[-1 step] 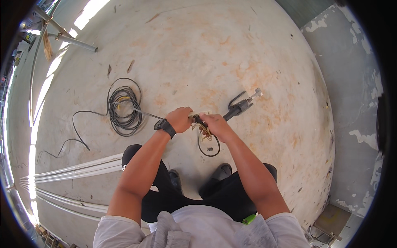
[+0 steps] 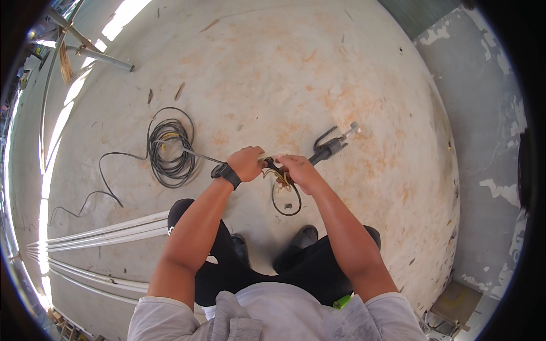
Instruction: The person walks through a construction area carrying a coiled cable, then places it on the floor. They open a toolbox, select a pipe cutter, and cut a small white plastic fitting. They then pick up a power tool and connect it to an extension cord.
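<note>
My left hand (image 2: 247, 163), with a dark watch on its wrist, is closed at the end of a black cable that runs from the cable coil (image 2: 170, 153). Close on its right, my right hand (image 2: 298, 172) pinches a dark cable piece (image 2: 272, 163) between the two hands; its exact form is partly hidden by my fingers. Tan cord strands (image 2: 277, 176) hang bunched below the fingers. A black cable loop (image 2: 287, 215) dips under my right hand. Beyond that hand lies a dark power tool (image 2: 324, 152) with a loop handle and a metal tip.
Several white pipes (image 2: 114, 232) lie on the floor at the left, beside my knee. A metal pole frame (image 2: 105, 57) stands at the far left. A grey wall (image 2: 478, 142) with peeling paint is at the right. My shoes (image 2: 301, 238) stand below the hands.
My right fingers have shifted slightly on the dark cable piece, and the tan strands moved a little with them. My left hand holds nearly the same place.
</note>
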Demonstrator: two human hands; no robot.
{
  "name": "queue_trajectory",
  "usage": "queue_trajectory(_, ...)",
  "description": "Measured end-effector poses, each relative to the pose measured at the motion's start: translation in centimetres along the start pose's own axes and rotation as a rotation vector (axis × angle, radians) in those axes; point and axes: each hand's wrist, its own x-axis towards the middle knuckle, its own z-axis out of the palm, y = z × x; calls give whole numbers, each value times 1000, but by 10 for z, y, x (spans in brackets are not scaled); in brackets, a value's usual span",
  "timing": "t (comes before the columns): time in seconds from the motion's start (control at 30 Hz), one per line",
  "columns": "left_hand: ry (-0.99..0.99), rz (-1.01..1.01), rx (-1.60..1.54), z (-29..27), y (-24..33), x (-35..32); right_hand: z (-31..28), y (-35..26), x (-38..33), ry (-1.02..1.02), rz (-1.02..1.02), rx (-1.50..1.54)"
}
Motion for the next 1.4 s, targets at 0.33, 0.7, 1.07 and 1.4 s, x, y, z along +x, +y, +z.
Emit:
queue_trajectory(0.33, -88, -164, -28, -9, 1, 28, -15, -5, -6, 107, -258, -637)
queue_trajectory(0.7, -94, -187, -257, -14, -8, 38, -10, -16, -5, 335, -562, -981)
queue_trajectory(1.07, -181, -306, -612, -34, 1, 39, -12, -20, 5, 357, -437, -549)
queue_trajectory(1.4, -107, -178, -537, -34, -2, 35, 2, -18, 7, 360, -541, -642)
